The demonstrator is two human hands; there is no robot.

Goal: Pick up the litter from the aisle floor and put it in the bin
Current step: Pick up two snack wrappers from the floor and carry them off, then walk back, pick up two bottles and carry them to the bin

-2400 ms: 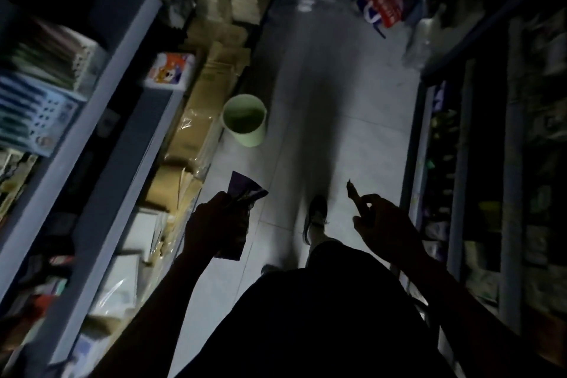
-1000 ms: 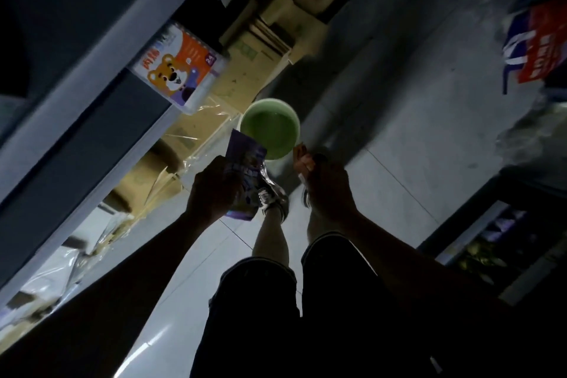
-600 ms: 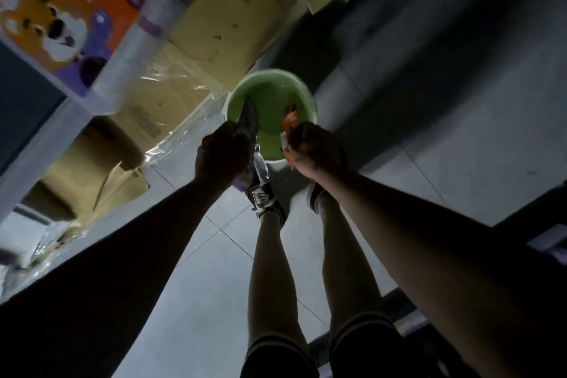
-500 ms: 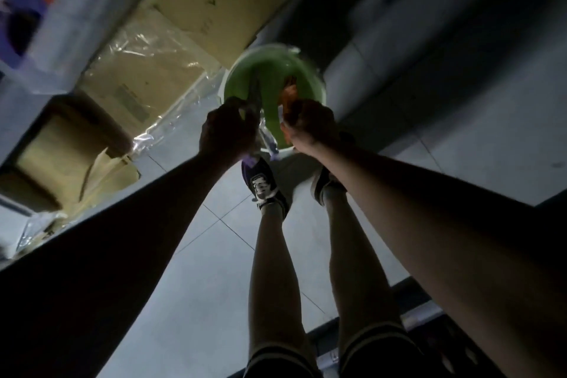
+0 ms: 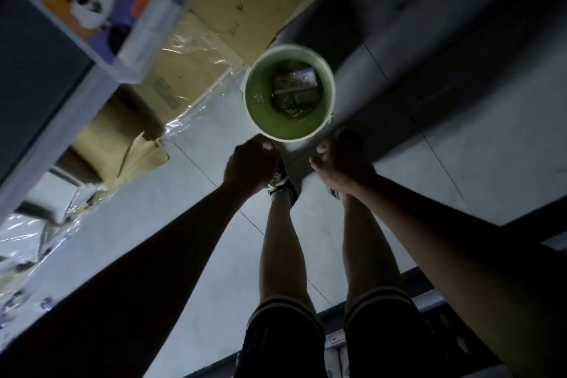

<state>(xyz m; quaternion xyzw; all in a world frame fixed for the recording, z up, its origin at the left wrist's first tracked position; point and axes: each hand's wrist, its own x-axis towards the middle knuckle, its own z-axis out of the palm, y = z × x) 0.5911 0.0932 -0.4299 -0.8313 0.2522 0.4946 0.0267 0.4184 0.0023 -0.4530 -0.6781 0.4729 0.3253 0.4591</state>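
A moment before, my left hand (image 5: pixel 250 163) held a purple wrapper and my right hand (image 5: pixel 343 163) pinched a small orange scrap over the bin (image 5: pixel 260 120). Now both pieces of litter (image 5: pixel 296 90) lay down at the bottom of the green bin, so I think this part of the job was done. Both hands hung just in front of the rim with fingers loosely curled and nothing in them. The bin stood on the floor (image 5: pixel 460 120) right beside the cardboard boxes (image 5: pixel 245 3) and the shiny plastic wrap (image 5: pixel 190 120) on my left. On my right the floor was open, with room to step back. My shoes (image 5: pixel 277 178) were close to the bin.
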